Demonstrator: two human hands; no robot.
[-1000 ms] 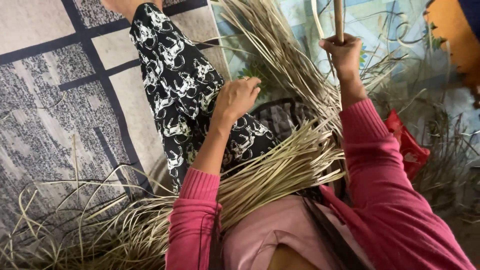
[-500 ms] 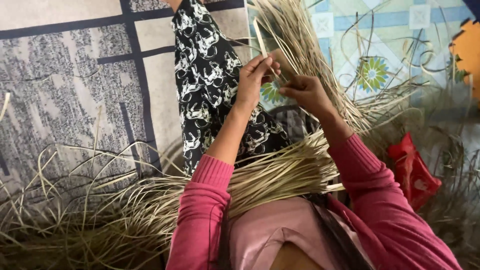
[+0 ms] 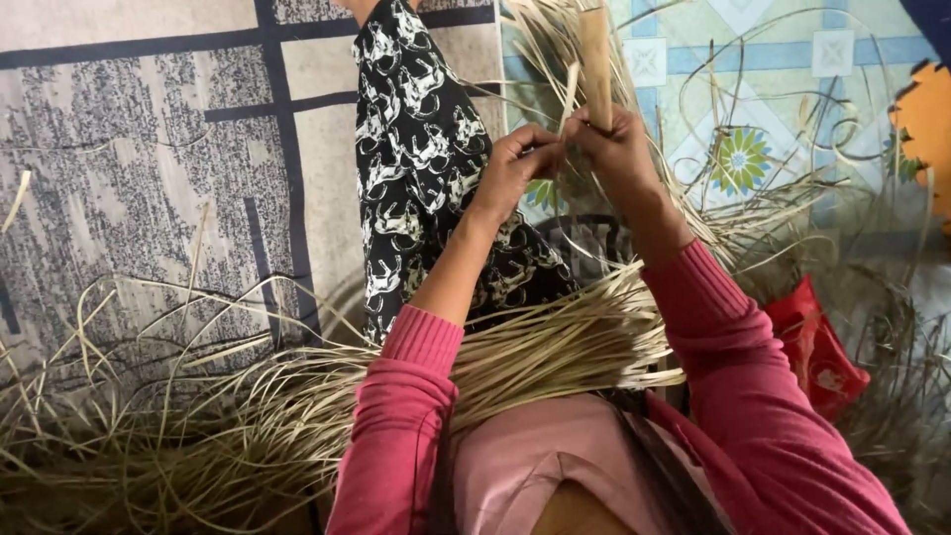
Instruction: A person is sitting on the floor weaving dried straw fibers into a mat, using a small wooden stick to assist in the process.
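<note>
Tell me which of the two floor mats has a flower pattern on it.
The pale green and blue mat at the upper right: it shows a round green and yellow flower. The grey and beige mat on the left has only dark straight lines.

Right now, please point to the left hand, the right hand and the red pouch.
left hand [image 3: 515, 163], head view, on the back of the hand.
right hand [image 3: 616, 154], head view, on the knuckles.
red pouch [image 3: 817, 347], head view, on its middle.
</note>
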